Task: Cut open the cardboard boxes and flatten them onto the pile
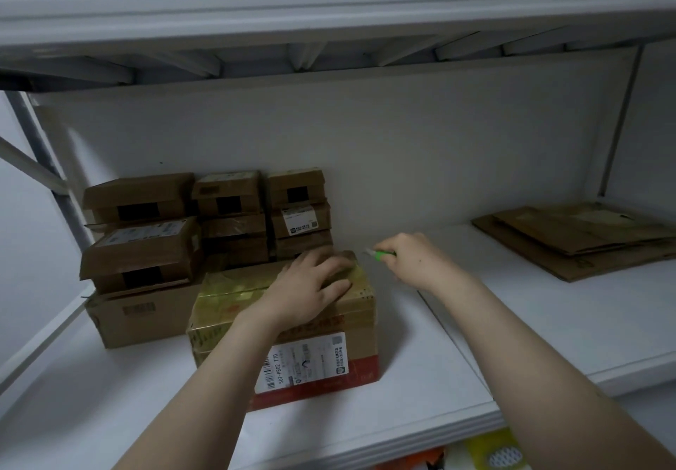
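Cardboard box [281, 327] lay under the flat, spread left hand [311, 283]; the right hand [417, 261] gripped a cutter [380, 255] (green) just beside it.

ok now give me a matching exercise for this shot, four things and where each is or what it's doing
1 left hand
2 right hand
3 flattened cardboard
4 small boxes

a stacked at the back left
b grips the green cutter
c lies far right on the shelf
d rests on the taped box

Pairs: 1-d, 2-b, 3-c, 4-a
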